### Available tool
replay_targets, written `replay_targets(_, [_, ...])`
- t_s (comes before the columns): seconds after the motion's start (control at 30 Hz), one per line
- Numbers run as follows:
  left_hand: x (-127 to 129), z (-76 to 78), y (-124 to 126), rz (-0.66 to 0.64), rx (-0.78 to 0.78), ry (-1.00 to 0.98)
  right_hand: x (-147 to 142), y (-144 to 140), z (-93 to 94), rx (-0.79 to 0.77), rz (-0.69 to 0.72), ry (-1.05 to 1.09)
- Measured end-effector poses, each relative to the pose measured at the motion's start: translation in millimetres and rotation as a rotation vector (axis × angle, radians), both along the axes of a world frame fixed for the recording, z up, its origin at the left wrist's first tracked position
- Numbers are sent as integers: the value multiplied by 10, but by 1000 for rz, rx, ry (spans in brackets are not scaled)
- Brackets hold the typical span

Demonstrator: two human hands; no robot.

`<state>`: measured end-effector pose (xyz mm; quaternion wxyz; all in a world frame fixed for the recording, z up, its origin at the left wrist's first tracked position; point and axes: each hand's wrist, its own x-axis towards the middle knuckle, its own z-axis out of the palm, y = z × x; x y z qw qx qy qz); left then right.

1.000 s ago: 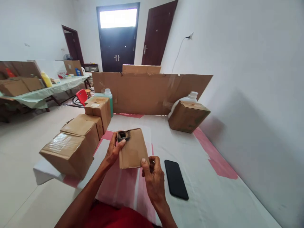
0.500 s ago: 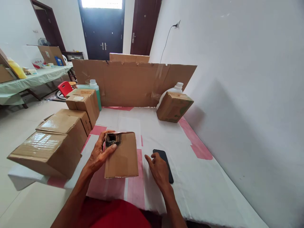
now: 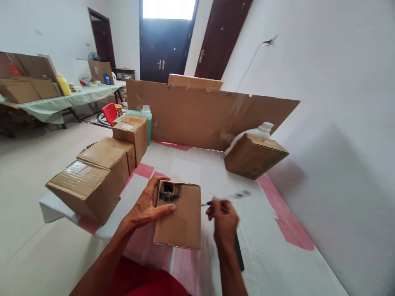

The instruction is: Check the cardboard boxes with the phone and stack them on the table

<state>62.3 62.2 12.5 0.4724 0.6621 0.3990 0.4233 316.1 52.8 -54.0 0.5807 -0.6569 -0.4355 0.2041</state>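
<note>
While left fingers [image 3: 165, 209] grip carton [image 3: 182, 224], right fingers [image 3: 219, 204] clasp tool [image 3: 207, 203], rear box [image 3: 141, 139], label [image 3: 127, 127] unreadable

On my head-camera feed, I read the left hand [image 3: 146, 207] gripping a small cardboard box [image 3: 182, 224] at its left edge, thumb laid on the face below a blackened opening [image 3: 168, 190] near the upper-left corner. I register the right hand [image 3: 224, 222] holding a thin pen-like tool [image 3: 207, 203], partly blurred, one tip just beside the box's right edge. A black phone [image 3: 239, 253] lies on the cloth-covered table [image 3: 268, 238], partly hidden by the right forearm [image 3: 230, 265].
</note>
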Motion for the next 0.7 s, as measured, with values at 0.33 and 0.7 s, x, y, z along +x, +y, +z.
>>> replay_targets(0.33, [29, 43, -43, 2, 49, 47, -741, -418, 893, 336, 447, 277])
replay_targets(0.7, [51, 66, -65, 6, 90, 69, -720, -433, 814, 348, 283, 132])
